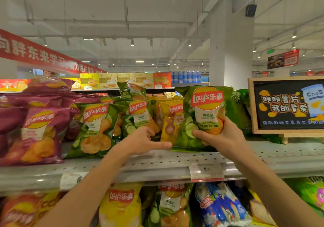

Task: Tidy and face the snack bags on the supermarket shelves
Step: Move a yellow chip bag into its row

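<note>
right hand (223, 135) grips green chip bag (203, 114) upright on top shelf (175, 158). left hand (142, 141) loose, thumb out, touching bag's bottom corner, holding nothing. purple bag (37, 132) far left.

Green bag (204, 116): "Lay's"; chalkboard sign (289, 104): "Chips".

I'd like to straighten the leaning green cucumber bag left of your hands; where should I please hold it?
Pinch the leaning green bag by its top seam from the front, which is open. It tilts with its top to the right, and that flat crimped edge gives purchase without crushing chips.
</note>
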A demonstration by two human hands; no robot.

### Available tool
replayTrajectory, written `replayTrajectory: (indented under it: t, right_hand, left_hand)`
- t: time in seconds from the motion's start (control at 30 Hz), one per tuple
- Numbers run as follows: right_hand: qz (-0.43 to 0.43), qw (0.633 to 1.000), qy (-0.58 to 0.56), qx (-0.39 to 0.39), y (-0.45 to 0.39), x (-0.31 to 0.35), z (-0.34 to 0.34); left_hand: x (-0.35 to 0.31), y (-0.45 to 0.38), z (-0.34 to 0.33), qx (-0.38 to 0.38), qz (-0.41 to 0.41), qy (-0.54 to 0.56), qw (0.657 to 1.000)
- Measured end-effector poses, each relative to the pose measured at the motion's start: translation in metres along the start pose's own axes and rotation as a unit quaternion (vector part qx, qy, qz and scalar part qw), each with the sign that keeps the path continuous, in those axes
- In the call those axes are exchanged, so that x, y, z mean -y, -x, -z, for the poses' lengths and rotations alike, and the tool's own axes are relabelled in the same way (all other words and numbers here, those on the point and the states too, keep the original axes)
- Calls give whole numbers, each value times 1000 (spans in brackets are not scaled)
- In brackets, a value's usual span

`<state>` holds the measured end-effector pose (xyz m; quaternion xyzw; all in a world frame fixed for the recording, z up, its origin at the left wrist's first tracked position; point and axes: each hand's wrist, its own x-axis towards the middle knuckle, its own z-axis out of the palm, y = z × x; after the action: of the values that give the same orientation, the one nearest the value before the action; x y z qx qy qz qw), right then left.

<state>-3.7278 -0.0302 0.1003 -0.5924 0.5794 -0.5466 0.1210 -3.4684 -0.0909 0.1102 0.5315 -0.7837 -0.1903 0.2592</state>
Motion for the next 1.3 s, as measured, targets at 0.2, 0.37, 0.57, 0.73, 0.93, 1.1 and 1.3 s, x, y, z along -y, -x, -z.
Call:
replayTrajectory:
  t: [0.2, 0.37, 0.57, 0.73, 0.93, 1.1, 1.3]
  right_hand:
    - [24, 999, -9, 29, -3, 38, -78]
    - [1, 992, 46, 118, -9, 54, -142]
    - [-34, 982, 44, 178, -14, 54, -169]
    - [-27, 982, 114, 149, -3, 57, -153]
    - [57, 994, 95, 4, 37, 50, -95]
    - [-22, 997, -14, -77, 97, -9, -2]
    - [-158, 965, -63, -201, 182, -104, 138]
  left_hand:
    - [36, 75, 26, -57, 21, -161, 985]
    - [39, 94, 15, -160, 26, -137, 977]
    - [48, 96, 1, -215, 21, -82, 973]
    - [57, 97, -14, -259, 0, -53, 964]
    - [30, 100, -59, -337, -20, -21, 941]
    - [-31, 117, -122, -390, -47, 163, 905]
    - [-129, 129, -228, -298, -78, 333, 891]
